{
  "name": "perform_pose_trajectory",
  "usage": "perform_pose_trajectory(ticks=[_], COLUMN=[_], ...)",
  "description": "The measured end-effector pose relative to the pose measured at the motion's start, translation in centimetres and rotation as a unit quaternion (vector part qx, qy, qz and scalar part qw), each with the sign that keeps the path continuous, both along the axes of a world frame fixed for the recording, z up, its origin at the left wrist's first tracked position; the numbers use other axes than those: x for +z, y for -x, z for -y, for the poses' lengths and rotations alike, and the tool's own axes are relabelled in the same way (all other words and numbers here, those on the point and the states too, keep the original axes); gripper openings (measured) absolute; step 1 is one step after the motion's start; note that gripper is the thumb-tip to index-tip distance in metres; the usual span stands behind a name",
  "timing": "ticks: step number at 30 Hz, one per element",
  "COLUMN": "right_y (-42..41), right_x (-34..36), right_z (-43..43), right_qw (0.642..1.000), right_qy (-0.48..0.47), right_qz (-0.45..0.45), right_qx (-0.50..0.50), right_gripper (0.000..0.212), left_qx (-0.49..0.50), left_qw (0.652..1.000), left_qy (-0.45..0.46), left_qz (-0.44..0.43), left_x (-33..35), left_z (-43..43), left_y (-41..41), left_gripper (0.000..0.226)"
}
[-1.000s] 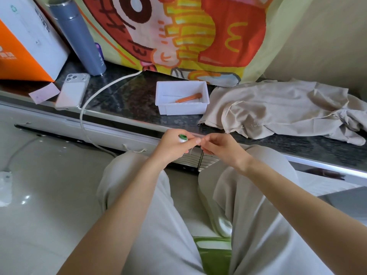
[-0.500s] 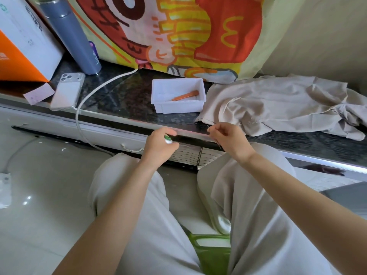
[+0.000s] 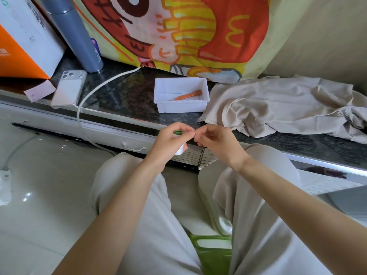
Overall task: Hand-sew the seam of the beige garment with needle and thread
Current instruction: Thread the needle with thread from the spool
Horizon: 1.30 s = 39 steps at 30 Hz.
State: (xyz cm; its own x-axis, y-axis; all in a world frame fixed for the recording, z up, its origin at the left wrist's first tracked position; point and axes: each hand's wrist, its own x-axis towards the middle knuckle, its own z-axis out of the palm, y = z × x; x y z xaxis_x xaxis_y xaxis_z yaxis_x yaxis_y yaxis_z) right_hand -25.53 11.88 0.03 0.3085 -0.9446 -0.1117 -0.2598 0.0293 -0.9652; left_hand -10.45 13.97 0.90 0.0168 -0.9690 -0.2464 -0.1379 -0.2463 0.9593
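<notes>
The hands meet again after parting, the left hand [image 3: 168,144] gripping the thread spool [image 3: 178,133], the right hand [image 3: 218,143] pinching something too fine to tell; best pull a length off slowly, kept taut.

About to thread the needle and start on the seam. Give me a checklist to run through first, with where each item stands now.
1. Spool secured: the left hand grips the green-capped spool. Ok.
2. Thread end: the right hand has its fingertips pinched together beside the left's, but the thread is too fine to see. Cannot tell.
3. Needle located: the needle lies in the white tray. Ok.
4. Needle in hand: it lies in the tray, apart from both hands. Not ok.
5. Seam presented: the beige garment lies crumpled on the counter, right of the tray, with no seam laid out. Not ok.
</notes>
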Motion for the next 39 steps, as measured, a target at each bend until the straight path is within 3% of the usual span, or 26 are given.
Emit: perform_pose_trajectory(ticks=[6,11,15,23,29,34,39], right_y=[-0.2,-0.2,-0.3,-0.5,-0.6,-0.9,-2.5], right_x=[0.1,0.3,0.6,1.4,1.0,1.1,0.4], right_z=[0.0,0.1,0.0,0.0,0.1,-1.1,-3.6], right_qw=[1.000,1.000,1.000,1.000,1.000,0.979,0.989], right_qy=[-0.005,-0.001,0.003,0.010,0.001,0.144,0.058], right_qz=[0.004,0.000,-0.007,0.009,-0.004,-0.091,-0.027], right_qx=[0.004,-0.003,-0.027,-0.016,-0.027,-0.110,-0.134], right_gripper=[0.018,0.020,0.023,0.019,0.019,0.024,0.018], left_qx=[0.021,0.003,0.018,0.003,0.027,0.054,0.063], left_qw=[1.000,1.000,0.999,0.999,0.999,0.995,0.980], left_qy=[0.010,0.019,-0.006,0.046,0.031,0.034,-0.016], left_qz=[0.017,-0.018,-0.043,-0.020,-0.035,-0.072,-0.188], left_x=[-0.3,0.3,0.2,0.5,0.7,1.0,1.1], left_z=[0.2,-0.1,-0.1,-0.5,-0.7,-0.9,-0.6], left_y=[0.1,0.3,0.5,0.4,-0.1,-0.1,-0.6], left_gripper=[0.014,0.008,0.043,0.006,0.008,0.008,0.008])
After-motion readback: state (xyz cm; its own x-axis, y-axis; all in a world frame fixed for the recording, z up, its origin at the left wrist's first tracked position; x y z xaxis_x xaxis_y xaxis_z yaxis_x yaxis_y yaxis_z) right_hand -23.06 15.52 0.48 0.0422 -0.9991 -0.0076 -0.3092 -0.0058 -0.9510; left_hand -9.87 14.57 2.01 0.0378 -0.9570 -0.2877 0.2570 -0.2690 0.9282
